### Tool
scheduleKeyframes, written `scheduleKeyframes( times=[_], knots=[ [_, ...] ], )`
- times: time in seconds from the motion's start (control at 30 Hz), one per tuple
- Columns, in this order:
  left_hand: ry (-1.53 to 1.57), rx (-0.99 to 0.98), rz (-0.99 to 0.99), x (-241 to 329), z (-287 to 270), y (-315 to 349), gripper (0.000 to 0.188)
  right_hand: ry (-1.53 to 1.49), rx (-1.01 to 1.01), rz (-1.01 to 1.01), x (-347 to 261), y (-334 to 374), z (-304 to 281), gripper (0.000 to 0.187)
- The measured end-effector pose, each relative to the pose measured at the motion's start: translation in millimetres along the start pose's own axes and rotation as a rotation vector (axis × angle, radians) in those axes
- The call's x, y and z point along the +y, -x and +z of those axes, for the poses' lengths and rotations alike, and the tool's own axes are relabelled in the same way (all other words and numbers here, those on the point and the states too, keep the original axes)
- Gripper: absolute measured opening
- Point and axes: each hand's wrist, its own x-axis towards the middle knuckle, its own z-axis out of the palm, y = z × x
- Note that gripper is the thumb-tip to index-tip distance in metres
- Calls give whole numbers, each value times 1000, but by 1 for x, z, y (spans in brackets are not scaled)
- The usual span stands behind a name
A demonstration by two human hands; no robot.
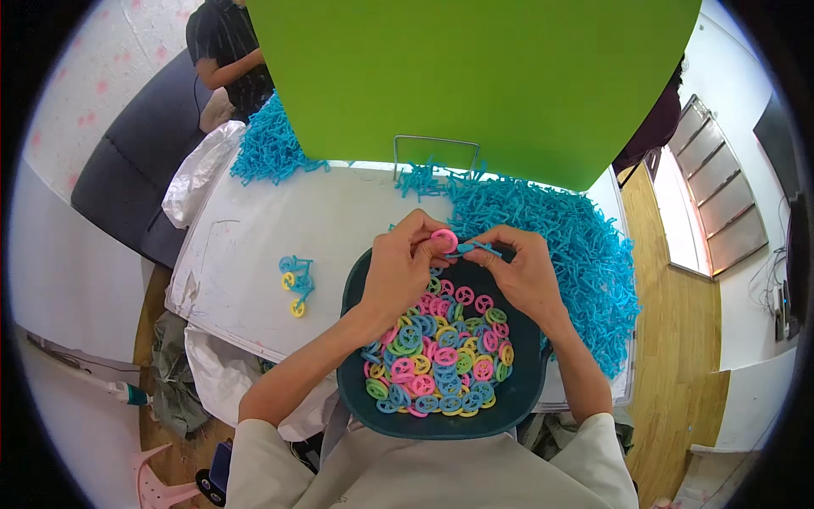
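Note:
Between the fingers of my left hand (403, 263) is a pink plastic wheel (443, 241). My right hand (524, 270) pinches a blue plastic axle piece (482, 247), and its end meets the wheel. Both hands are above the far rim of a dark green basin (349, 369). Inside the basin lie many small spoked wheels (441, 358) in pink, blue, green and yellow. To the left on the table, a few blue pieces fitted with yellow and blue wheels (297, 285) lie together.
Blue plastic pieces are heaped on the right of the white table (246, 263), with a smaller blue pile (273, 146) at far left. A green panel (475, 76) stands across the back, a wire stand (437, 138) before it. Another person (233, 64) is at far left.

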Motion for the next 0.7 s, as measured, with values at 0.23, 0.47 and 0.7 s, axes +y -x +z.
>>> scheduleKeyframes(
  times=[0.23, 0.47, 0.7],
  knots=[
    [-105, 31, 90, -1, 2, 2, 7, 5, -40, -19, -1, 0, -2, 19],
    [-28, -1, 69, 4, 3, 4, 22, -207, -96, 157, -3, -5, -6, 20],
    [-109, -4, 169, 7, 4, 7, 32, -417, -189, 212, 7, -7, -12, 19]
  ],
)
